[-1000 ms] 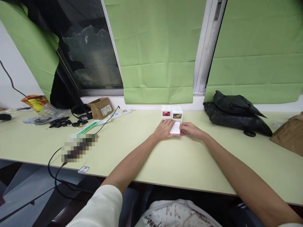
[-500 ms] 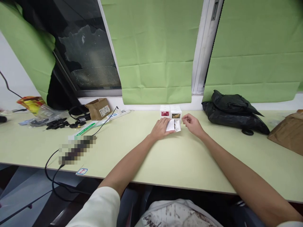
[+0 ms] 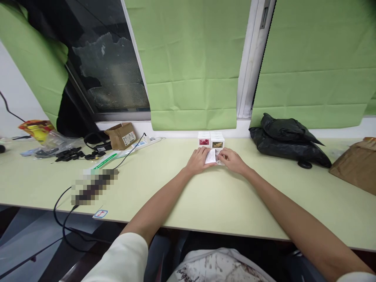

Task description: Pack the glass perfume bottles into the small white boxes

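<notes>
My left hand [image 3: 197, 161] is closed around a small white box [image 3: 210, 156] with printed text on its upper side. The box lies tilted just above or on the table, its right end toward my other hand. At that end, the fingers of my right hand [image 3: 232, 159] are pinched together and touch the box; what lies between them is too small to make out. Right behind my hands stand small white boxes in two rows, one with a red picture [image 3: 204, 141] on its front and one with a yellowish picture [image 3: 217, 144].
On the right lie a black plastic bag [image 3: 289, 143], a dark round piece [image 3: 304, 164] and a brown carton [image 3: 357, 166]. To the left are an open cardboard box [image 3: 122, 136], black small parts [image 3: 69, 154], a power strip [image 3: 147, 143] and cables. Green curtains [image 3: 194, 70] hang behind.
My right hand has moved left, from a short way off the box to its right end. My left hand keeps hold of the box. The view has shifted slightly.
</notes>
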